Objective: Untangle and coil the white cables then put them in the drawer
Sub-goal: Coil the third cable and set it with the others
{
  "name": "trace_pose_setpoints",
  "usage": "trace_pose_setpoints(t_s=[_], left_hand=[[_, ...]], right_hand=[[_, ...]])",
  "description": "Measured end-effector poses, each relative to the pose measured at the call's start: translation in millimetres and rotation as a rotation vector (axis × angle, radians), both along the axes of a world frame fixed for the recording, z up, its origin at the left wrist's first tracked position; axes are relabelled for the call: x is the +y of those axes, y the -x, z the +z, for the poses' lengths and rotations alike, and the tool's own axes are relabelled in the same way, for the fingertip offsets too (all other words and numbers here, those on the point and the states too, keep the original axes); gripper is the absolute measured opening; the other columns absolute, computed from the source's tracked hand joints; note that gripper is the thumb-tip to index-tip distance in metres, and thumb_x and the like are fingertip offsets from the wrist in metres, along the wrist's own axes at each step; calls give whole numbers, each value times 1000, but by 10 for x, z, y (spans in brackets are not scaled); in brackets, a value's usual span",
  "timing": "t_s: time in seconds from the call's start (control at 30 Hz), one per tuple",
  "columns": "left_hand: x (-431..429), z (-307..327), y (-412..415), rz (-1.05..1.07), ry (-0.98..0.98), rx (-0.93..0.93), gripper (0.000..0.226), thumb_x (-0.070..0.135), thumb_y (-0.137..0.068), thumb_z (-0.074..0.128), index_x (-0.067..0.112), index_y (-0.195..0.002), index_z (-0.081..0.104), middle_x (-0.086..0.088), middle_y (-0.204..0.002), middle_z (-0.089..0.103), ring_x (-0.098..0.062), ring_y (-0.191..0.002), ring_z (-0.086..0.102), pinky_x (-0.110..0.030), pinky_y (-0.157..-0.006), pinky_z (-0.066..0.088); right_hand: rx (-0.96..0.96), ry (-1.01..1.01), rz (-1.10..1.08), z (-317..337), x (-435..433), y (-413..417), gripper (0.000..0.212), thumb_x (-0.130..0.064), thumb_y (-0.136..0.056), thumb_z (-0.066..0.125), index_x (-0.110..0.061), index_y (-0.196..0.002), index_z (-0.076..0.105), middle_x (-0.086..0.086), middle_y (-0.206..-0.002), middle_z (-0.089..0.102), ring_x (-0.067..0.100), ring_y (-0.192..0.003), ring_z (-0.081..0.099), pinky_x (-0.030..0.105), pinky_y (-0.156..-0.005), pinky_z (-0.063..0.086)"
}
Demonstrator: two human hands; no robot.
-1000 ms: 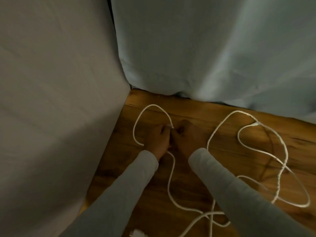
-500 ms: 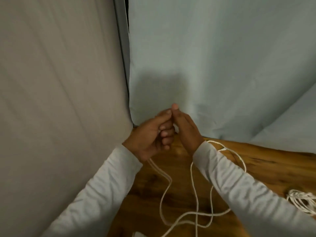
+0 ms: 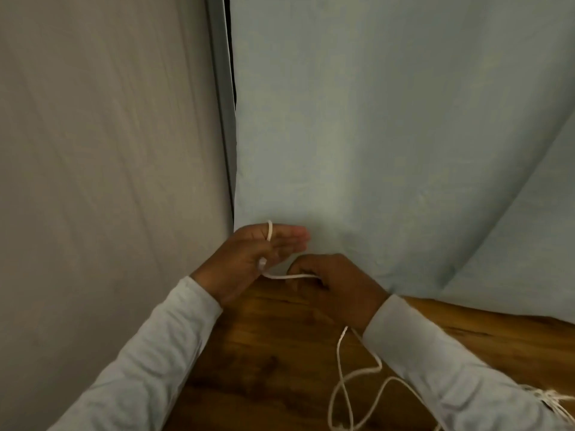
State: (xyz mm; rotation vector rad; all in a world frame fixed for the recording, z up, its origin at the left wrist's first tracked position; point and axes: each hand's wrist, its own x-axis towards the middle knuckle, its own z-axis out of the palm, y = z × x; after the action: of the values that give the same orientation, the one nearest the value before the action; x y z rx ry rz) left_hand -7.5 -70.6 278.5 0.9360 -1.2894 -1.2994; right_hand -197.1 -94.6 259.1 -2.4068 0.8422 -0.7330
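Note:
A thin white cable (image 3: 342,387) trails in loose loops over the wooden table (image 3: 280,353). My left hand (image 3: 249,262) is raised above the table with its fingers straight, and the cable wraps once over those fingers, its plug end pinned by the thumb. A short taut stretch of cable runs from there to my right hand (image 3: 336,284), whose curled fingers pinch it. From under the right wrist the cable drops to the table. Another bundle of white cable (image 3: 553,399) lies at the right edge, partly hidden by my right sleeve. No drawer is in view.
A grey cloth (image 3: 102,197) hangs on the left and a pale blue cloth (image 3: 389,150) hangs behind the table, meeting at a dark gap. The table's far edge runs under the blue cloth.
Both hands rose from the table with the cable. The left hand's fingers straightened and the cable now wraps over them; the right hand moved right, drawing a short stretch taut.

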Motion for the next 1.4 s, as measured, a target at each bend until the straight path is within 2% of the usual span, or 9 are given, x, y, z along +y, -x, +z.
trace_pose_setpoints(t_s=[0.33,0.5,0.63,0.73,0.87,1.03,1.17,1.27,1.4], left_hand=[[352,82,19,-556,-201,55,38,18,-103,43,-6,-127,59,-4,-58,60,-15,-47,59,-50,-90,56],[326,121,104,-543,-22,570,25,18,-103,45,1,-104,63,-31,-138,55,-42,-131,54,-56,-117,33],[173,19,-89,-91,41,381,32,19,-95,53,-1,-119,62,-24,-149,49,-36,-141,45,-49,-122,25],[110,-131,-167,78,-56,118,46,22,-91,49,-10,-123,59,-22,-127,66,-33,-122,63,-40,-107,47],[72,-228,-129,74,-136,-239,47,41,-89,63,-4,-102,67,-20,-85,69,-29,-81,68,-26,-74,55],[302,-119,-63,-450,-239,12,41,26,-102,42,-6,-110,65,-4,-57,64,-20,-54,63,-45,-89,51],[337,6,14,-654,-114,598,28,21,-106,34,1,-101,53,-26,-103,71,-42,-109,66,-57,-117,24],[244,62,-56,-441,0,735,25,20,-107,28,5,-100,47,-34,-151,39,-43,-145,35,-53,-125,7],[-2,-131,-380,226,98,212,25,25,-97,50,8,-96,69,-15,-135,65,-24,-134,55,-42,-121,27]], right_hand=[[-108,125,-158,512,-226,85,14,-36,-83,73,-26,-81,63,-8,-61,59,10,-58,57,35,-58,51],[-25,-120,-399,71,71,-679,33,-19,-100,46,6,-120,53,31,-126,60,41,-107,60,59,-98,48],[262,-328,84,-150,210,-390,12,-15,-92,61,-17,-104,65,-5,-88,62,10,-80,60,33,-81,54],[268,7,6,-131,117,-263,25,-25,-92,62,-31,-117,63,-3,-113,69,18,-102,65,28,-89,50],[116,326,-64,186,-39,-201,9,-33,-86,62,-25,-90,60,-3,-78,66,21,-72,62,30,-61,41],[-67,249,-182,228,-218,-248,14,-23,-80,67,-27,-83,54,-8,-55,50,14,-53,53,33,-53,44],[-45,-141,-96,9,-305,-416,10,-26,-84,67,-22,-92,69,6,-90,72,26,-87,68,42,-83,57],[100,-155,42,-203,-125,-511,7,-22,-91,66,-24,-98,67,-2,-90,68,12,-85,63,28,-83,52],[286,24,136,-233,11,-489,13,-24,-89,64,-19,-102,65,-7,-86,59,13,-79,57,26,-77,49]])
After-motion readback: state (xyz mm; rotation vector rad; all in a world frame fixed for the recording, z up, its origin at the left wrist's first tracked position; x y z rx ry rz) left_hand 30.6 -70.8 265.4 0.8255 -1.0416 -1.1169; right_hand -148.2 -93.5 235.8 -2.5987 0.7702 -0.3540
